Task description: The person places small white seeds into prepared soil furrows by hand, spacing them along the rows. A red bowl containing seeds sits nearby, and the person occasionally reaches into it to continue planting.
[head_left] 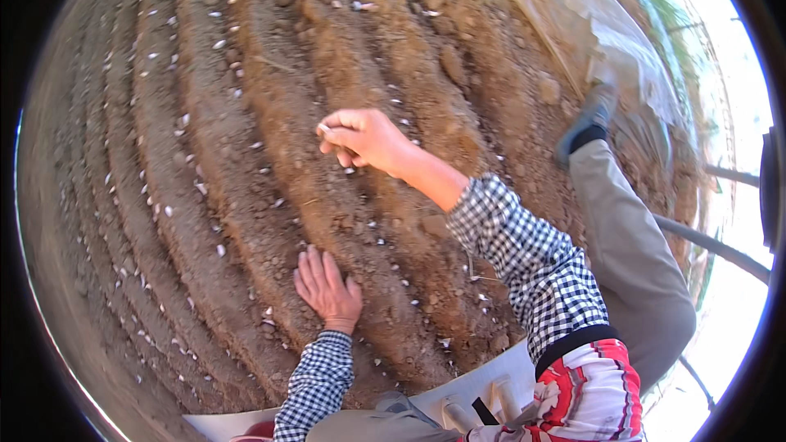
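Note:
My right hand [360, 139] is raised over the soil in the middle, its thumb and fingers pinched on a small whitish piece that looks like a garlic clove [325, 128]. Lower down, my left hand [329, 286] lies palm down on a soil ridge [282, 266], fingers stretched out and nothing visible in it. Many similar pale cloves lie in the furrows, such as a garlic clove [221, 250] to the left of my left hand. Both arms wear black-and-white checked sleeves.
Long parallel furrows of brown soil run away from me. My leg and shoe [598, 110] stretch along the right side, beside clear plastic sheeting [618, 45] and a dark pipe [714, 250]. A white panel [483, 378] lies near my lap at the bottom.

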`<state>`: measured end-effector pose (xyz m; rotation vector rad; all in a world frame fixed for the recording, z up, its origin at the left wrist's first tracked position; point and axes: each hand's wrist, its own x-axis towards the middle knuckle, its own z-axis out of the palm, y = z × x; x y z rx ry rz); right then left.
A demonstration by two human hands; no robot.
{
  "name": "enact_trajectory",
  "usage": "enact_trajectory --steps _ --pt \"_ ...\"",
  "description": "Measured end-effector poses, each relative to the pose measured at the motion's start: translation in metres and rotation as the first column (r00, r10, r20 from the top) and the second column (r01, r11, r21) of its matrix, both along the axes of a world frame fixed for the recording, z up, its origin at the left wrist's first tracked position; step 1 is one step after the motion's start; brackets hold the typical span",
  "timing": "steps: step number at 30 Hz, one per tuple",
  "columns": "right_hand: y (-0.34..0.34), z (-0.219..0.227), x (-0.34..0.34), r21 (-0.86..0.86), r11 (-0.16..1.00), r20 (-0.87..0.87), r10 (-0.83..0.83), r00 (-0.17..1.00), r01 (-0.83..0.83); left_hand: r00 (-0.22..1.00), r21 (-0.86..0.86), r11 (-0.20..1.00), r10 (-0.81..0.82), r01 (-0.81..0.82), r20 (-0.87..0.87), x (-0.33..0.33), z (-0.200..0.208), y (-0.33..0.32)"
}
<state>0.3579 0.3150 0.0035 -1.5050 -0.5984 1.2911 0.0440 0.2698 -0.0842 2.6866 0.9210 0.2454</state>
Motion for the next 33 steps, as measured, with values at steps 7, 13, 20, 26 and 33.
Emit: enact_trajectory --steps 7,13,20,26,33 --pt "-0.133 -0.015 0.080 0.089 0.945 0.599 -0.303 0.741 0.315 0.998 0.022 0.998 -0.053 0.053 -0.018 0.011 0.010 -0.002" --pt "-0.174 -0.015 0.142 0.040 0.844 0.619 -0.442 0.650 0.535 0.997 0.049 0.997 -0.065 0.067 -0.033 0.009 0.008 -0.001" --pt "-0.157 -0.038 0.173 -0.081 0.949 0.991 0.109 -0.076 0.305 0.997 0.059 0.995 -0.073 0.076 -0.040 0.005 0.008 0.002" --pt "-0.132 -0.050 0.180 -0.215 0.945 0.928 0.277 -0.251 0.248 0.996 0.052 0.996 -0.065 0.068 -0.058 0.004 0.008 0.001" --pt "-0.123 -0.014 0.141 -0.357 0.916 0.906 0.388 -0.171 0.186 0.996 0.060 0.996 -0.060 0.064 -0.065 0.002 0.005 0.001"
